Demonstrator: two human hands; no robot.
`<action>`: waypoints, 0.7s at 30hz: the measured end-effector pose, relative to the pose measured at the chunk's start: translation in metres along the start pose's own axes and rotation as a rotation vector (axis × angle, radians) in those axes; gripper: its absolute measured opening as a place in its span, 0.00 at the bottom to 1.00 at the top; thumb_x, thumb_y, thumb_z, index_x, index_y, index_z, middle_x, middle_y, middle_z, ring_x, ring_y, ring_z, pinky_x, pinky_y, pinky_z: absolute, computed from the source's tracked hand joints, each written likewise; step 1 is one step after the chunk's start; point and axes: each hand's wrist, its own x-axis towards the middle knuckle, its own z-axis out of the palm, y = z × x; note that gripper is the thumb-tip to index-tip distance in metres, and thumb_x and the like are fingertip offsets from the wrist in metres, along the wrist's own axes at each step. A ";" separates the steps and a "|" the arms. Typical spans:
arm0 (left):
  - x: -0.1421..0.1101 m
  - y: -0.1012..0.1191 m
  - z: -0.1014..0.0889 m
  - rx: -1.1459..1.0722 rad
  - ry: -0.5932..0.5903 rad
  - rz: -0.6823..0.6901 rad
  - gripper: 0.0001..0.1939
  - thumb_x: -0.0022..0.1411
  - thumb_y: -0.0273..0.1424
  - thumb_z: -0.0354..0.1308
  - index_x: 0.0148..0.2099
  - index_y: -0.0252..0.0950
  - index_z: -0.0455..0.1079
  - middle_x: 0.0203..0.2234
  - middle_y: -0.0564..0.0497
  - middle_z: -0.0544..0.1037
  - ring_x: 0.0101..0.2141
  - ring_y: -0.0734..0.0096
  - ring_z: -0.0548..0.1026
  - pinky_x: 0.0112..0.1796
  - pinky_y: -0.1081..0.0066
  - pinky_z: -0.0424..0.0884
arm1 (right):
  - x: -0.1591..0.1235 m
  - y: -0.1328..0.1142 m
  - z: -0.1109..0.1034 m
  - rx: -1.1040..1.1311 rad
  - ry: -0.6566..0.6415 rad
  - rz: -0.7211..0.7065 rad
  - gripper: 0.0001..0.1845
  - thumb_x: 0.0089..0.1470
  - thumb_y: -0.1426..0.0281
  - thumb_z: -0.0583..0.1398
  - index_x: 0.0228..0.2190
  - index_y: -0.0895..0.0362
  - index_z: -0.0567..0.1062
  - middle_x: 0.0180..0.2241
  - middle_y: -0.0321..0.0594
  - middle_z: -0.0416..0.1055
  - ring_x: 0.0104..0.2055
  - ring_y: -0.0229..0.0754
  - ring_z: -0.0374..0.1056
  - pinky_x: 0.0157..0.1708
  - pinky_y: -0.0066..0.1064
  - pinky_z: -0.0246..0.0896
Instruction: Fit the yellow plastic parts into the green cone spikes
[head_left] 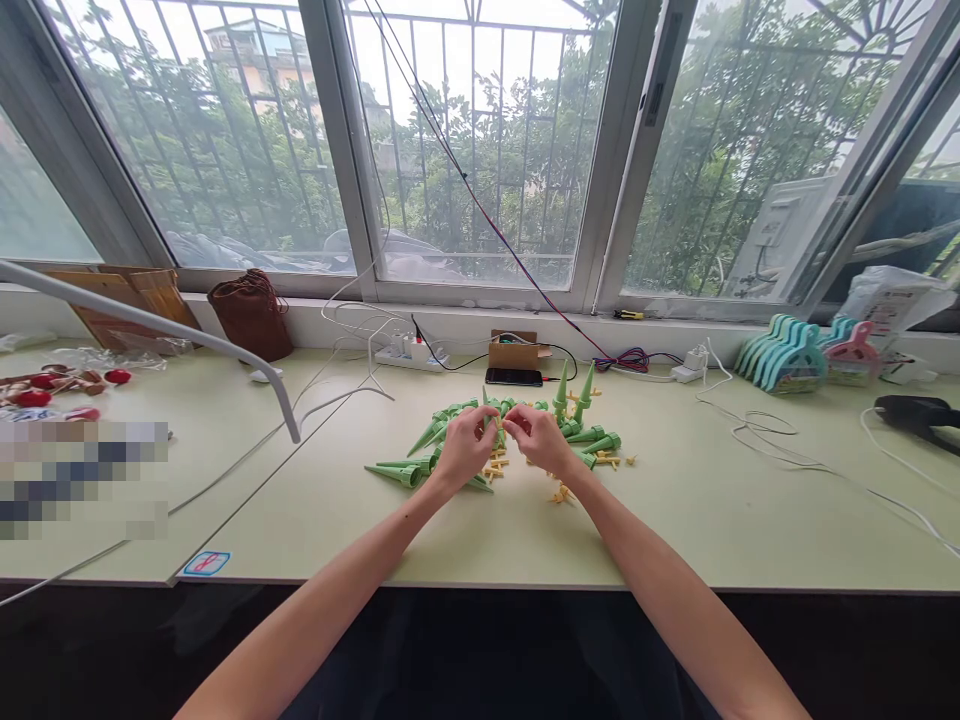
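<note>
A person's two bare hands meet above the middle of a pale green worktop [675, 530], in front of a wide window [480, 150]. The left hand [469, 440] is curled, fingers and thumb closed around a green spike [486, 397] whose thin tip points upward. The right hand [536, 435] is just beside it, thumb and fingertips drawn together at the spike; the view is too small to tell whether they pinch a yellow piece.

Around and beneath the hands lies a loose heap of hollow green cones [406, 476]. Several rest on their sides to the left, their points toward the left, and more lie to the right. Just beyond the right hand, two pointed cones [562, 388] stand upright. Small yellow pegs [493, 470] are scattered between the forearms and to the right, with a little cluster on the near side.

On the far side of the heap, a black phone [514, 377] lies in front of an open cardboard box [517, 352]. A white power strip [411, 356] is to its left, and a brown drawstring bag [251, 315] farther left. Turquoise plastic hangers [780, 355] and a pink one stand at the far right.
</note>
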 end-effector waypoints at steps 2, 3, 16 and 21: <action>0.000 0.000 0.000 -0.003 -0.004 0.012 0.12 0.61 0.33 0.50 0.42 0.38 0.73 0.29 0.52 0.72 0.24 0.76 0.68 0.30 0.73 0.67 | 0.000 0.000 0.000 -0.019 0.004 0.009 0.14 0.58 0.62 0.54 0.26 0.57 0.68 0.20 0.33 0.63 0.22 0.35 0.55 0.24 0.27 0.51; 0.000 0.000 0.000 -0.004 -0.006 0.019 0.12 0.61 0.33 0.50 0.42 0.38 0.73 0.29 0.52 0.72 0.24 0.76 0.69 0.30 0.73 0.67 | 0.000 0.001 0.000 -0.035 0.008 0.011 0.16 0.59 0.61 0.54 0.24 0.57 0.67 0.19 0.33 0.61 0.21 0.34 0.53 0.24 0.27 0.49; -0.001 0.004 0.000 0.019 0.002 0.032 0.12 0.61 0.33 0.50 0.42 0.38 0.73 0.28 0.52 0.73 0.24 0.74 0.69 0.31 0.72 0.67 | 0.000 0.002 0.000 -0.088 0.016 0.023 0.20 0.60 0.57 0.52 0.23 0.57 0.68 0.18 0.33 0.62 0.21 0.35 0.56 0.24 0.27 0.49; -0.001 0.002 0.001 0.012 -0.004 0.007 0.12 0.61 0.33 0.50 0.42 0.39 0.73 0.30 0.52 0.74 0.24 0.75 0.69 0.31 0.72 0.67 | -0.001 -0.003 -0.001 -0.023 -0.022 0.023 0.13 0.57 0.60 0.55 0.29 0.57 0.70 0.21 0.34 0.66 0.22 0.35 0.57 0.24 0.27 0.52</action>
